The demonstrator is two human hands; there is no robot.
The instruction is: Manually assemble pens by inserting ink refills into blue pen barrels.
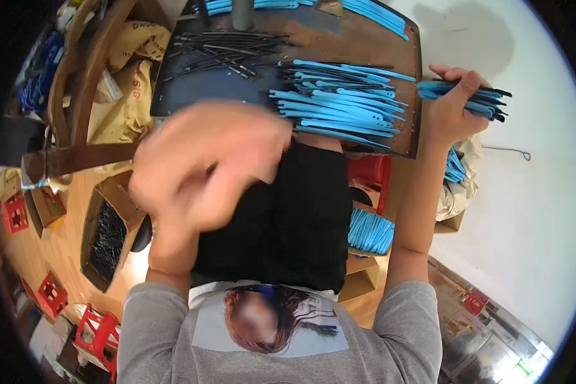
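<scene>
The right hand (451,105) is clamped on a bundle of blue plastic strips (477,97), thin, flat and long with dark tips, held out past the right edge of the tabletop (365,45). More such strips lie fanned in a pile (339,105) there, beside loose black strips (224,51). The left hand (205,166) is blurred; I cannot tell its grip.

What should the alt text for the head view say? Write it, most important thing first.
The right hand grips a bundle of blue strips beside a dark work board piled with more blue strips and thin black pieces. The left hand is a raised blur above the black lap.
</scene>
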